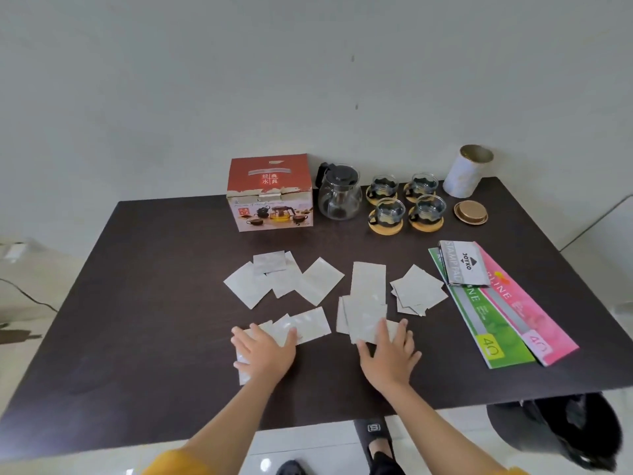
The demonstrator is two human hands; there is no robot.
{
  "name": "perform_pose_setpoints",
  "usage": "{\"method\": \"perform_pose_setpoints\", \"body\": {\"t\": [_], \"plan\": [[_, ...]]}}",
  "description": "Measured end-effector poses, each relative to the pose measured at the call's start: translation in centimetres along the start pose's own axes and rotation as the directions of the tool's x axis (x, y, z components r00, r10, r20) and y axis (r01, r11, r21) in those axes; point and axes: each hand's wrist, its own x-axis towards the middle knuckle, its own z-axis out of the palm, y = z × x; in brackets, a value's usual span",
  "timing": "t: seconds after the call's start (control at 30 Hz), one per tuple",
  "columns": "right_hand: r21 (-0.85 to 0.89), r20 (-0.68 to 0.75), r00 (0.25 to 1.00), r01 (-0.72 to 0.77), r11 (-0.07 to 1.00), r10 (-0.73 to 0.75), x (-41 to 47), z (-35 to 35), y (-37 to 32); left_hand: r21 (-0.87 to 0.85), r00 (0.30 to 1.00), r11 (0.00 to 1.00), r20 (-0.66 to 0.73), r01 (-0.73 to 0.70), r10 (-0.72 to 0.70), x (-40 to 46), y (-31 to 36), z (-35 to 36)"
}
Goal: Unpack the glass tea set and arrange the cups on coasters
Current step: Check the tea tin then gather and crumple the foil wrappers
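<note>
left hand [264, 351] is flat on the dark brown wooden table [137, 303], fingers spread, palm pressing on a small cluster of silvery white square sachets [301, 325] at the near edge, gripping nothing. beyond it, more of those sachets lie scattered and overlapping across the middle of the table. at the far edge stands the red and white cardboard tea set box [270, 193], its top flaps shut. just right of the box sits the clear glass teapot with a black lid and handle [339, 195], upright. next come the four small glass cups [406, 202], each standing on its own round wooden coaster [385, 227], two by two, close together. back near us, right hand [390, 354] is laid open on another overlapping stack of sachets, fingers splayed, holding nothing. further right, a round gold lid [471, 212] lies on the table, and behind it a white cylindrical tin [466, 173] stands open. nearer, a green paper pack [479, 323] and a pink paper pack [527, 317] lie side by side, with a grey stamp pad packet [462, 265] on top.
</note>
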Motion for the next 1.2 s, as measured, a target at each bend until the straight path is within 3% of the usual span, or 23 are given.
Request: {"method": "perform_pose_setpoints", "body": {"t": [0.13,0.23,0.37,0.57,0.7,0.8,0.9,0.97,1.03,1.1,1.2], "plan": [[0.008,0.146,0.975,0.168,0.986,-0.167,-1.1,1.2,-2.9,-0.233,0.98,0.959,0.07,-0.164,0.185,-0.8,4.1,1.6],[0.08,0.05,0.976,0.206,0.975,-0.21,0.0,0.4,-2.9,-0.424,0.967,0.871,-0.052,-0.249,0.251,-0.6,5.9,1.9],[0.103,-0.152,0.988,0.039,0.994,-0.023,4.7,-2.7,-0.4,-0.343,0.965,0.908,-0.193,-0.238,0.18,2.7,4.7,0.4],[-0.008,-0.101,0.991,-0.093,0.996,0.092,10.9,-4.4,4.3,-0.069,0.99,0.996,-0.132,-0.063,0.054,8.6,1.6,-1.8],[-0.058,-0.103,0.995,-0.006,0.998,0.0,10.5,-2.8,2.3,-0.07,0.994,0.997,-0.101,-0.046,0.039,8.0,3.7,-0.3],[-0.041,-0.069,0.983,0.166,0.985,-0.169,8.4,-0.7,-0.9,-0.14,0.994,0.986,-0.074,-0.087,0.077,5.7,6.2,2.3],[0.075,-0.017,0.925,0.379,0.922,-0.379,7.1,1.1,-3.4,-0.318,0.983,0.93,-0.073,-0.182,0.167,3.2,7.9,3.7],[0.183,-0.064,0.869,0.493,0.851,-0.49,7.4,1.2,-4.0,-0.487,0.975,0.845,-0.126,-0.22,0.181,1.6,8.1,3.9],[0.229,-0.145,0.866,0.5,0.835,-0.479,8.9,0.5,-4.3,-0.542,0.978,0.817,-0.162,-0.197,0.128,0.8,7.4,3.6],[0.23,-0.191,0.902,0.424,0.876,-0.387,11.1,-0.6,-4.7,-0.441,0.972,0.874,-0.202,-0.203,0.124,0.3,5.9,3.5],[0.191,-0.11,0.943,0.331,0.924,-0.315,13.8,-1.3,-5.1,-0.177,0.949,0.939,-0.165,-0.296,0.268,-0.5,3.2,3.7]]}}
